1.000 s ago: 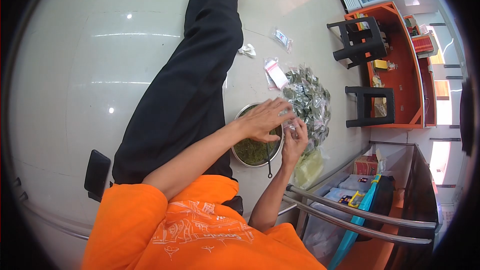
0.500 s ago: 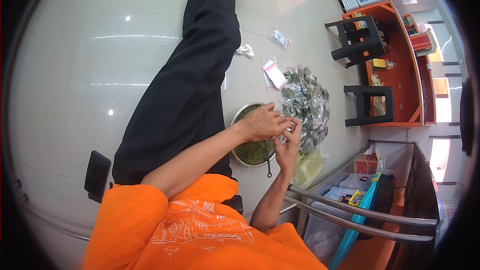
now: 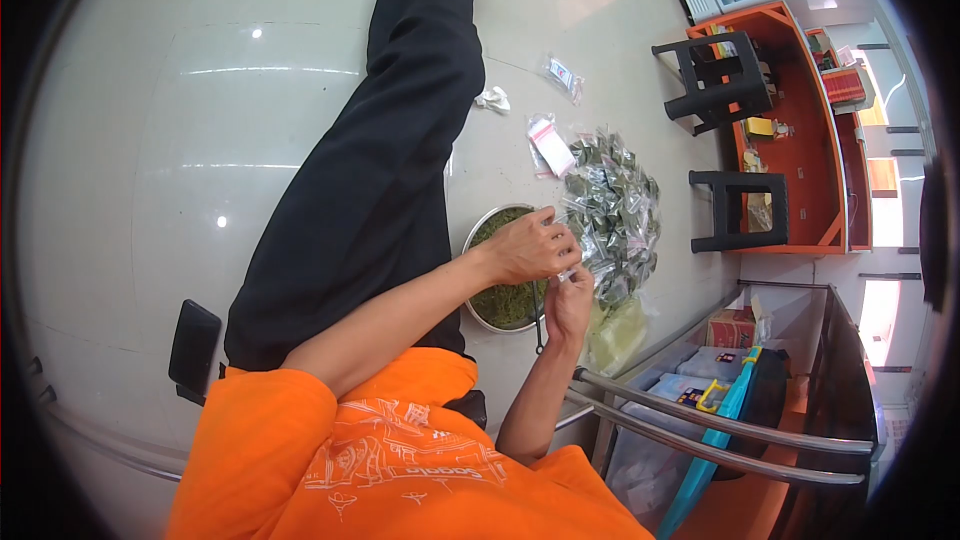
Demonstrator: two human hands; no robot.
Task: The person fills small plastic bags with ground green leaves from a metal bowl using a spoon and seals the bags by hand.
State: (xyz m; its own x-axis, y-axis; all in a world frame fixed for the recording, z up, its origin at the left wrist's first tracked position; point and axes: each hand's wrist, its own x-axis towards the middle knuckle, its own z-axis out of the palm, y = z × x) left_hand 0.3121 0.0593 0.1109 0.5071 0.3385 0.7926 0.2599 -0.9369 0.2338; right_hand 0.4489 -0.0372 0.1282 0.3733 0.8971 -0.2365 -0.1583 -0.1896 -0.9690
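Note:
My left hand (image 3: 532,243) is closed over the rim of a round metal bowl (image 3: 468,308) filled with green dried herb (image 3: 505,302). Just below it, my right hand (image 3: 569,308) has its fingers pinched together. Between the fingertips of both hands is a small clear plastic bag (image 3: 567,272), partly covered by the fingers. A dark spoon handle (image 3: 539,330) with a ring end sticks out over the bowl's near edge. Right beside the hands lies a heap of small clear packets (image 3: 612,205) with green contents.
On the tiled floor are a pack of clear bags with a red strip (image 3: 551,147), another plastic packet (image 3: 564,78) and a crumpled white tissue (image 3: 493,100). A yellowish plastic bag (image 3: 616,338) lies near my right forearm. Metal rails (image 3: 720,425) and black stools (image 3: 740,210) stand right.
My right hand's raised fingers have come down and closed in against the left hand at the small bag. My left hand has shifted only slightly. The bowl and packets stay put.

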